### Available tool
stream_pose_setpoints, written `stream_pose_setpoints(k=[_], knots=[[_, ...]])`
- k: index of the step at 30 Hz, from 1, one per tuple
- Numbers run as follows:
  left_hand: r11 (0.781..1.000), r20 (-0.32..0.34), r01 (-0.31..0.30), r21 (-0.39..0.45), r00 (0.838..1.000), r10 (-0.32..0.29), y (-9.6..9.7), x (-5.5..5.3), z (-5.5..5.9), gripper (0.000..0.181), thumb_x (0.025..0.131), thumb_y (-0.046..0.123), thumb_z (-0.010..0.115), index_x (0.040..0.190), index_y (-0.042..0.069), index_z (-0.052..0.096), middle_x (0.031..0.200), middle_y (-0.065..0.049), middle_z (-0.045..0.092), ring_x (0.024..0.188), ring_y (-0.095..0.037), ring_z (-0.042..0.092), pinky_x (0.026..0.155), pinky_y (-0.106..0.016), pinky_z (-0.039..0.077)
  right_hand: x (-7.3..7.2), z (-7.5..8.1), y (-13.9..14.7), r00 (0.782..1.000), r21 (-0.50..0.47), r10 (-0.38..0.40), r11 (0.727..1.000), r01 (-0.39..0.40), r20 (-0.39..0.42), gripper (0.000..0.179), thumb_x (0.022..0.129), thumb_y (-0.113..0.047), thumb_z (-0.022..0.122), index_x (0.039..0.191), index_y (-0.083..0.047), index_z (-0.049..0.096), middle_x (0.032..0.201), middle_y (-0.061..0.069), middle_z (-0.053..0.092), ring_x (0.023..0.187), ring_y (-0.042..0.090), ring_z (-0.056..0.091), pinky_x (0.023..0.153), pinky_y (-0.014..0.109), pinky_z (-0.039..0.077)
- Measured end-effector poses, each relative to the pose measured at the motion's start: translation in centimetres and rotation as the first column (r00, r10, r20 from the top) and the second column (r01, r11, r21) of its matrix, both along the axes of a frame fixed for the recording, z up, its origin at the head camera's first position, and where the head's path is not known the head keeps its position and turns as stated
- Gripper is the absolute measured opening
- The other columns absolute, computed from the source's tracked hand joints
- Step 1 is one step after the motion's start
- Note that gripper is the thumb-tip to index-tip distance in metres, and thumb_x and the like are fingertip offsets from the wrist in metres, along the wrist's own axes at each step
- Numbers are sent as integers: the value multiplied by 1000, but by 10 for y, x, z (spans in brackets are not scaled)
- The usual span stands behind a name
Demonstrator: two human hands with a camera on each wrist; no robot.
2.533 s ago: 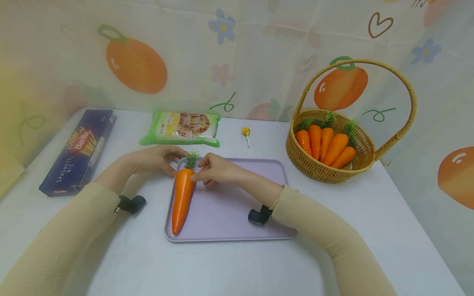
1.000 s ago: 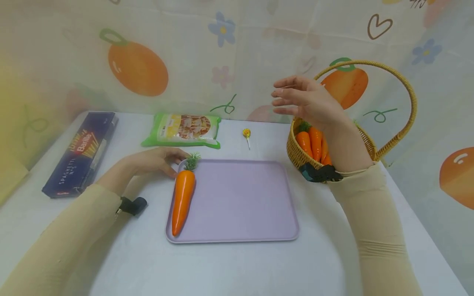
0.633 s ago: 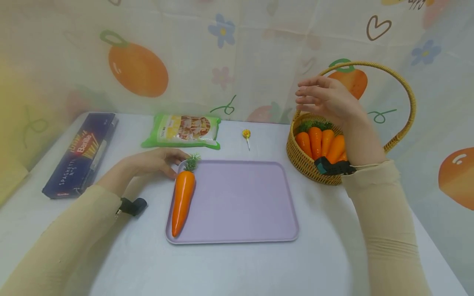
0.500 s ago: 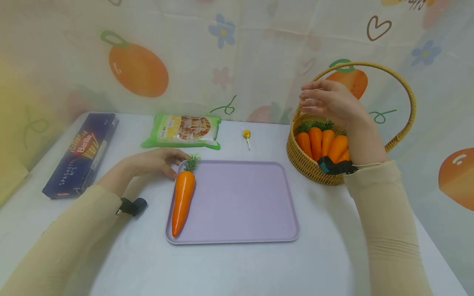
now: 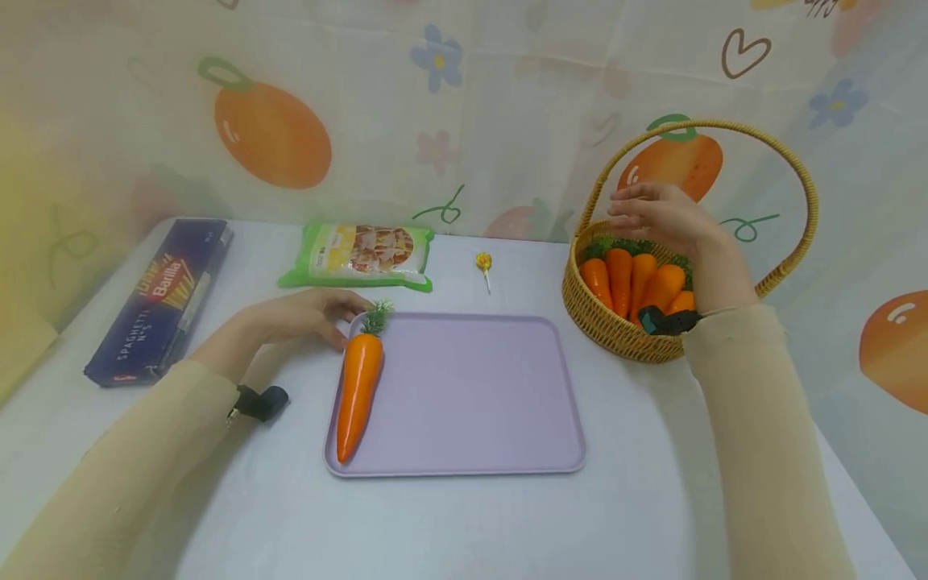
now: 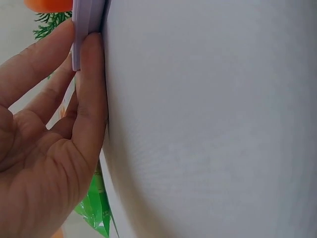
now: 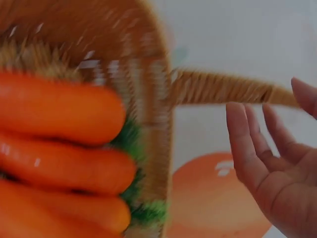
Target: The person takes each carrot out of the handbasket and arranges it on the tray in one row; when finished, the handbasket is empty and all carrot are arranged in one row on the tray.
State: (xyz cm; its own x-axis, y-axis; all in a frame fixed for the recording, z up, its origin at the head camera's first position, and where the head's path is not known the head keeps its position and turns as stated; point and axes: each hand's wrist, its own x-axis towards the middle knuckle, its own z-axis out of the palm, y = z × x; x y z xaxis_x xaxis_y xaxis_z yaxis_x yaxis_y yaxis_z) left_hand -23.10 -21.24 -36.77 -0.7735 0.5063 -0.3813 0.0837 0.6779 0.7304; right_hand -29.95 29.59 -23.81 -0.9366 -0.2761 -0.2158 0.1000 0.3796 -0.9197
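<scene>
In the head view my left hand (image 5: 293, 316) is at the far left corner of a lilac tray (image 5: 471, 387). The left wrist view shows its thumb and a finger pinching the tray's rim (image 6: 86, 29). One large orange carrot (image 5: 358, 395) with a green top lies along the tray's left side. My right hand (image 5: 663, 217) hovers over a wicker basket (image 5: 605, 326) holding several carrots (image 5: 642, 278). Its fingers are spread and hold nothing. In the right wrist view the fingertips appear near the basket's handle (image 7: 218, 89); whether they touch it I cannot tell.
A blue Barilla spaghetti box (image 5: 159, 302) lies at the left. Behind the tray are a green-and-white food packet (image 5: 366, 254) and a yellow lollipop (image 5: 484, 264). The basket's tall handle arches up around my right forearm. A printed curtain (image 5: 493, 105) hangs behind the white table.
My right hand has left the carrot on the tray and swung right to the basket, lately drifting further right and down. The left hand, tray and carrot have stayed put.
</scene>
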Motion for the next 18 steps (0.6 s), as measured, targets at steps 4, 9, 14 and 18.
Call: stream_pose_setpoints(k=[4, 9, 14, 18], knots=[[1000, 3, -3, 2, 1000, 3, 0, 0, 0, 61, 83, 13, 71, 140, 12, 51, 141, -14, 52, 128, -31, 46, 113, -54, 38, -9, -11, 10, 999, 116, 19, 993, -15, -32, 49, 100, -27, 52, 141, -3, 37, 121, -1, 50, 101, 5, 62, 90, 21, 55], [1000, 6, -5, 10, 1000, 5, 0, 0, -1, 62, 82, 12, 71, 141, 11, 50, 141, -15, 53, 128, -31, 47, 113, -54, 38, -15, -21, 18, 996, 220, 63, 974, -46, -70, 55, 102, -26, 50, 145, 2, 34, 139, 12, 44, 100, -2, 61, 92, 22, 55], [1000, 8, -8, 15, 1000, 7, 0, 0, -1, 63, 82, 12, 71, 141, 11, 50, 140, -15, 52, 128, -30, 47, 113, -53, 38, -19, -28, 24, 990, 331, 138, 936, -117, -39, 58, 101, -28, 52, 147, 2, 35, 150, 20, 36, 99, -3, 61, 94, 26, 55], [1000, 6, -8, 17, 1000, 8, 0, 0, -1, 62, 82, 13, 71, 141, 10, 50, 139, -15, 52, 127, -30, 47, 113, -53, 38, -22, -32, 25, 985, 368, 169, 917, -153, -12, 60, 100, -31, 55, 147, 1, 35, 150, 21, 36, 103, 3, 62, 95, 29, 56]])
